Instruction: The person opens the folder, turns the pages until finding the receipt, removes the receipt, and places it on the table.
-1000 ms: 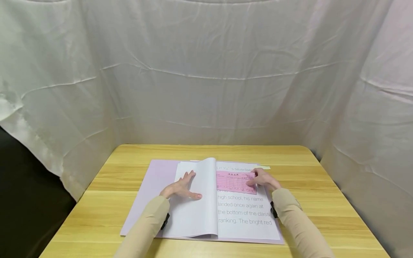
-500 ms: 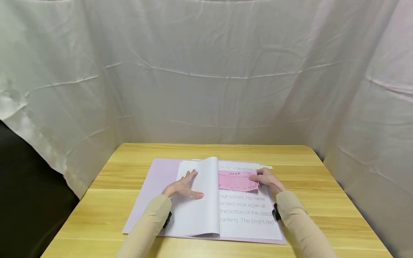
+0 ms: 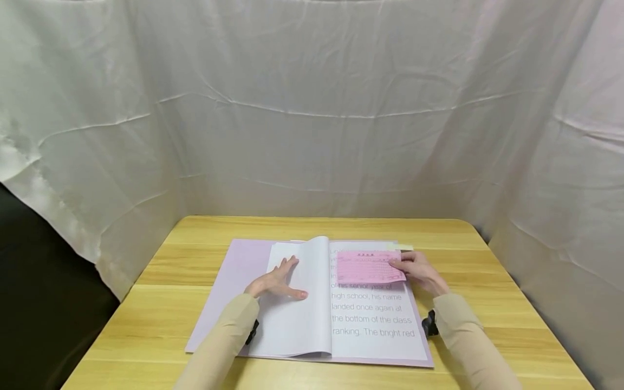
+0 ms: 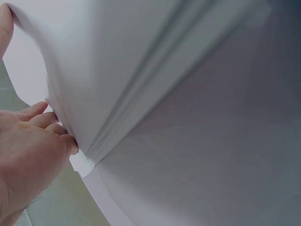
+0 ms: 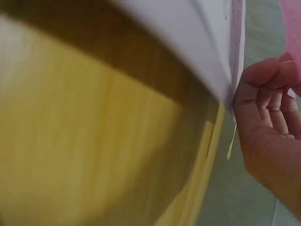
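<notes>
A pink printed slip of paper (image 3: 368,268) hangs over the right page of an open book, its right edge pinched by my right hand (image 3: 418,268). In the right wrist view, the thumb and curled fingers of that hand (image 5: 273,103) hold the slip's edge. My left hand (image 3: 277,283) lies spread on the blank left page (image 3: 292,330), fingers straight and apart. The right page (image 3: 372,319) carries large printed text, partly covered by the slip. In the left wrist view, pages (image 4: 117,70) bulge beside the left hand (image 4: 37,150).
The book's lilac cover (image 3: 219,303) extends past the pages on the wooden table (image 3: 156,271). A pale yellow tab (image 3: 404,247) sticks out at the book's upper right. White curtains (image 3: 312,135) surround the table. Each wrist wears a dark band.
My right hand has moved right with the pink slip, which now sits farther from the book's fold and uncovers some text. The left hand stays in place on the page.
</notes>
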A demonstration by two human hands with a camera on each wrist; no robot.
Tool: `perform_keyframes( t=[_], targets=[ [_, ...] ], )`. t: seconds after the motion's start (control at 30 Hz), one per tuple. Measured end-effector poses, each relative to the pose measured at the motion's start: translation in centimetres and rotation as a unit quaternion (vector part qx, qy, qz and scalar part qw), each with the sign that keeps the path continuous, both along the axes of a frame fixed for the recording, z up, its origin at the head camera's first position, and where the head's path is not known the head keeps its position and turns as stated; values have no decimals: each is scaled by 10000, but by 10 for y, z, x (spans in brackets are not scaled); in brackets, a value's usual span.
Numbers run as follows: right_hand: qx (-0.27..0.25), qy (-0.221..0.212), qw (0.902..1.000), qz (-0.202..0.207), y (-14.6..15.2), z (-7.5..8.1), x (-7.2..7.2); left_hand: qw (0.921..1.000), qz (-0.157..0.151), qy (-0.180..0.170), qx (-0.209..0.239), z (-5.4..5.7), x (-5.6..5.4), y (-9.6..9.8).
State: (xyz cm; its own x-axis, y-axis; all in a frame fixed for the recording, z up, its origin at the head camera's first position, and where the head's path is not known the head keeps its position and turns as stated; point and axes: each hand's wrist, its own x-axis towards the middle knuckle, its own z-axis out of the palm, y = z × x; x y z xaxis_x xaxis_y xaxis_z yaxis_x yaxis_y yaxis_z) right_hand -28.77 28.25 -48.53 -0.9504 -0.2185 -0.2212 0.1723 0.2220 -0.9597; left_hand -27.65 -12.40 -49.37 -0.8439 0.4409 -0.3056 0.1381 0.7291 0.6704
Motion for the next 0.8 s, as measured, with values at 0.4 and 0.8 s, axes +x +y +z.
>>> perform_keyframes(
  t=[0.4,0.8],
  targets=[
    [-329,52,9991,-255,37,15,8,9985,253,-108,472,1,1,-5],
    [254,222,9960,-831,107,-4,21,9963,198,139,823,13,3,-4]
  ],
)
